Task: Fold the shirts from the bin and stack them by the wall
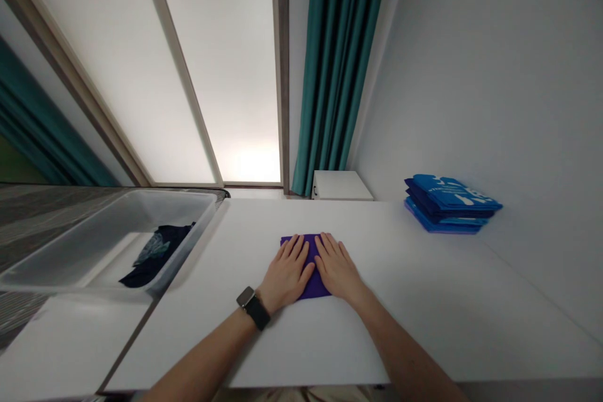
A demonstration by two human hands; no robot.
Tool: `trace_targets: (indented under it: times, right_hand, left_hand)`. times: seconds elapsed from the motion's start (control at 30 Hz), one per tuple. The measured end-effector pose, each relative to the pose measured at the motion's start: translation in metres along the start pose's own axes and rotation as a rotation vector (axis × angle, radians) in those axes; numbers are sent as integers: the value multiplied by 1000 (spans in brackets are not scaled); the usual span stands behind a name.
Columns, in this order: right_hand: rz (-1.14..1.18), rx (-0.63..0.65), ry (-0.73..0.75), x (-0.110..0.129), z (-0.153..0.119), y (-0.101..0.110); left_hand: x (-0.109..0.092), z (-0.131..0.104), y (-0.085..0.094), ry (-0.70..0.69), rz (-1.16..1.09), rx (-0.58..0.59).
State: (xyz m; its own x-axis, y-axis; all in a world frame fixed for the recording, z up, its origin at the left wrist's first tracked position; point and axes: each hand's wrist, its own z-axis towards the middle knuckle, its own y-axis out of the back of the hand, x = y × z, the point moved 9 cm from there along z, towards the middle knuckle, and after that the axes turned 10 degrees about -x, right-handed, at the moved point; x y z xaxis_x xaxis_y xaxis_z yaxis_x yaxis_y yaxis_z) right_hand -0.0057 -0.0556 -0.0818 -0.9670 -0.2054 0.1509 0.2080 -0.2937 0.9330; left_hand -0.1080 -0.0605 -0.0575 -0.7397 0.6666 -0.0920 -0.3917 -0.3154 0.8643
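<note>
A small folded purple cloth [313, 286] lies flat on the white table [226, 352] in front of me. My left hand [286, 270] rests palm down on its left part, fingers stretched out. On its right part lies my right hand [336, 267], also flat with the fingers spread. Between the two hands a strip of the purple fabric shows; the rest of it is covered. A dark watch is on my left wrist.
A stack of folded blue items [452, 201] stands at the table's back right, near the wall. To the left, a translucent bin [51, 251] holds dark clothing [157, 254]. A white cabinet [343, 185] stands beyond the back edge, before a teal curtain.
</note>
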Motion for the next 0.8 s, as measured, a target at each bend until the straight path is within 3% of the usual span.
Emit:
trace_targets:
  times: [0.27,0.37,0.43,0.57,0.63,0.7,0.8]
  right_hand:
    - [68,-47,-20,0,0,-3]
    - [178,-16,-32,-13,5,-8]
    - [284,3,-70,-36,11,-10]
    - [367,-80,-222,-100,19,-6]
    - [360,-97,-250,-118,19,-7]
    - [353,-108,-248,-121,18,-9]
    - [403,-142,-163,-99,19,-10]
  left_hand:
    - [10,-3,-8,-7,-9,55]
    - [20,-2,-9,5,-115,80]
    - [43,-2,-7,56,-202,85]
    - [124,-7,7,351,-294,-15]
    - [147,-9,12,410,-333,-55]
    - [149,-8,16,397,-373,-76]
    - [123,-2,21,281,-431,-85]
